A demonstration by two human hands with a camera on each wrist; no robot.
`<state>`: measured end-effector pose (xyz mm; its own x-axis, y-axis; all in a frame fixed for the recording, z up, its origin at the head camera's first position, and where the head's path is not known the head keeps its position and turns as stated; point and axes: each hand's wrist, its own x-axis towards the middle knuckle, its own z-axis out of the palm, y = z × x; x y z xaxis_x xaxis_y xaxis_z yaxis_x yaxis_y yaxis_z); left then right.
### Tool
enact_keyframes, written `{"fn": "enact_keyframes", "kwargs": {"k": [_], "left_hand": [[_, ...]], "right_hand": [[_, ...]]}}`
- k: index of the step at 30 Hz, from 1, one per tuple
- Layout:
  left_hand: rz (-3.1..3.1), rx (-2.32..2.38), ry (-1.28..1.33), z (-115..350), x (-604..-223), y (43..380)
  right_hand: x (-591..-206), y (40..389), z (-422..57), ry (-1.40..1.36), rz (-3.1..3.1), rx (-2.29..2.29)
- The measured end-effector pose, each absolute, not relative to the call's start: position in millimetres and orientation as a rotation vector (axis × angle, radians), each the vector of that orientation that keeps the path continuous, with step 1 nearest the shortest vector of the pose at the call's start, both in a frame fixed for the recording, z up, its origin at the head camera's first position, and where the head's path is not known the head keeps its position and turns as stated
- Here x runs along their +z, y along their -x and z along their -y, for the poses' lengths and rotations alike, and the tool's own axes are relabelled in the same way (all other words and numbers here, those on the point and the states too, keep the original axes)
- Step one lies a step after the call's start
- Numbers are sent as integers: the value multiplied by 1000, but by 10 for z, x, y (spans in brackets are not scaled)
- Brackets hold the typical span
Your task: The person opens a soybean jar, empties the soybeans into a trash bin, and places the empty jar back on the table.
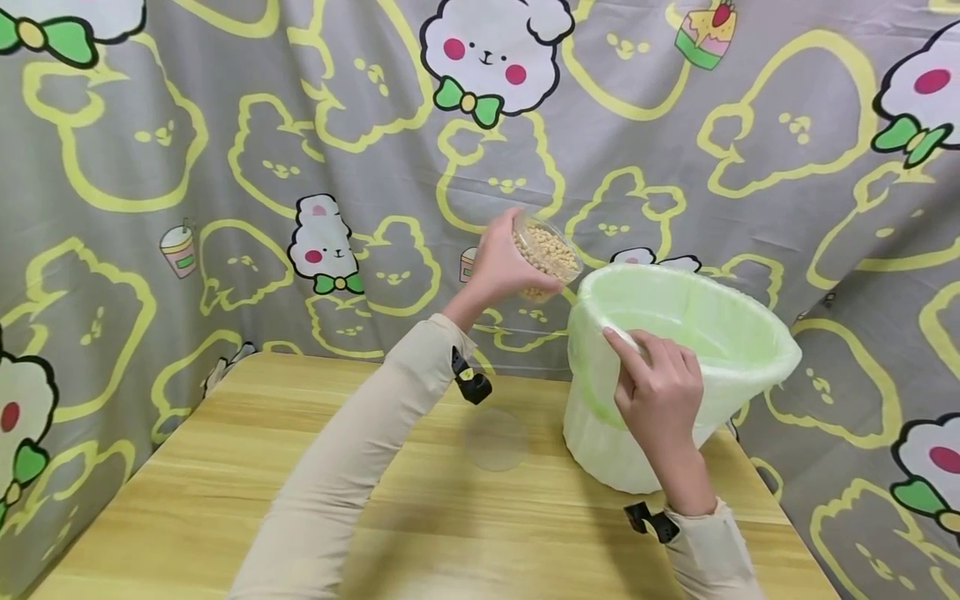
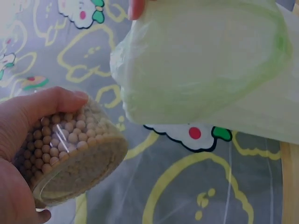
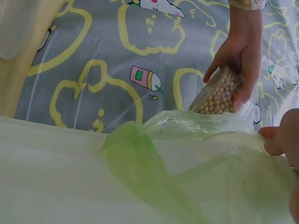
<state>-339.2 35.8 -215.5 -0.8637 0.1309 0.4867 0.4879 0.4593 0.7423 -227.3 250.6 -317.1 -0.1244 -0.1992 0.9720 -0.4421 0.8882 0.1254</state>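
My left hand (image 1: 504,265) grips a clear round jar (image 2: 77,154) of pale yellow soybeans (image 1: 551,252), raised above the table and tilted with its mouth toward the trash can. The beans fill much of the jar. A white trash can (image 1: 611,454) stands at the right, lined with a pale green plastic bag (image 1: 682,321) folded over its rim. At the can's near-left rim, my right hand (image 1: 663,387) holds the edge between thumb and fingers. In the right wrist view, the jar (image 3: 218,93) is close beyond the bagged rim.
A translucent round lid (image 1: 497,439) lies flat on the wooden table (image 1: 300,467), left of the can. Behind the table hangs a grey curtain (image 1: 405,175) with cartoon prints. Each wrist wears a small black camera (image 1: 471,379).
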Motion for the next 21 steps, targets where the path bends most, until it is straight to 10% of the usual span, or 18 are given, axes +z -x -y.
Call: {"fn": "enact_keyframes", "kwargs": {"k": [21], "left_hand": [[2467, -974, 573, -729, -1989, 3386]], "right_hand": [[-3153, 2247, -2496, -499, 1728, 329]]}}
